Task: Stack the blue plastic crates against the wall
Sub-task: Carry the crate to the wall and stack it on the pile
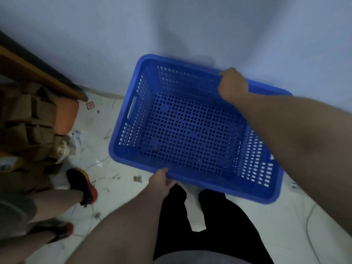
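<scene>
By the wall (190, 25), both hands grip the blue crate (182, 130).

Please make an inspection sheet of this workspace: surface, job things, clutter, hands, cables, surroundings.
Surface: pale floor, dirty with scraps.
Job's things: one blue crate, empty, held beside the wall.
Clutter: cardboard pieces, paper scraps, plastic wrapper.
Hands: left hand grips the near rim; right hand grips the far rim.
Cables: thin cable on the floor at right.
Surroundings: another person's legs and shoes at left.
</scene>
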Demonstrator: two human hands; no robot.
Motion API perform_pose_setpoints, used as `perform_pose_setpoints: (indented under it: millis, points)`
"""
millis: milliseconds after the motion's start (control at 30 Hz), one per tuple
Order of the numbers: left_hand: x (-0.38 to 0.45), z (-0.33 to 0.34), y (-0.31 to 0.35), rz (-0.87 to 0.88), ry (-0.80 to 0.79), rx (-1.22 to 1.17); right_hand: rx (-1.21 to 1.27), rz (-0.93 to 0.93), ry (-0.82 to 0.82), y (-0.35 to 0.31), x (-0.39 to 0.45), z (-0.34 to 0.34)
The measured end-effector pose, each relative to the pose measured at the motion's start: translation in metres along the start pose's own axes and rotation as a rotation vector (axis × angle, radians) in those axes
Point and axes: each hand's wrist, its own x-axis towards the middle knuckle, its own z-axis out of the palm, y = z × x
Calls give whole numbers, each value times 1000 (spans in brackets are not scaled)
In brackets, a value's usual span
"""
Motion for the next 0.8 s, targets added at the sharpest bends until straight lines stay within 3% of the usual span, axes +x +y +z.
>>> perform_pose_setpoints:
  millis: [167,400,467,533,633,700,800]
  points:
    - [4,14,10,-32,0,70,-30,-43,-146,9,-37,28]
    - [18,18,3,-25,-27,145,-41,99,-315,43,-86,79]
    - [18,21,-1,14,110,213,-57,143,-332,60,-98,91]
    - [16,13,1,147,371,511,-86,222,-351,80,-108,97]
    - [24,-1,27,653,763,969,-97,335,-337,108,-118,102]
    - [39,-7,56,872,775,1175,-103,364,-318,122,-120,107]
    - [55,-24,104,809,606,1651,-93,365,-323,141,-122,116]
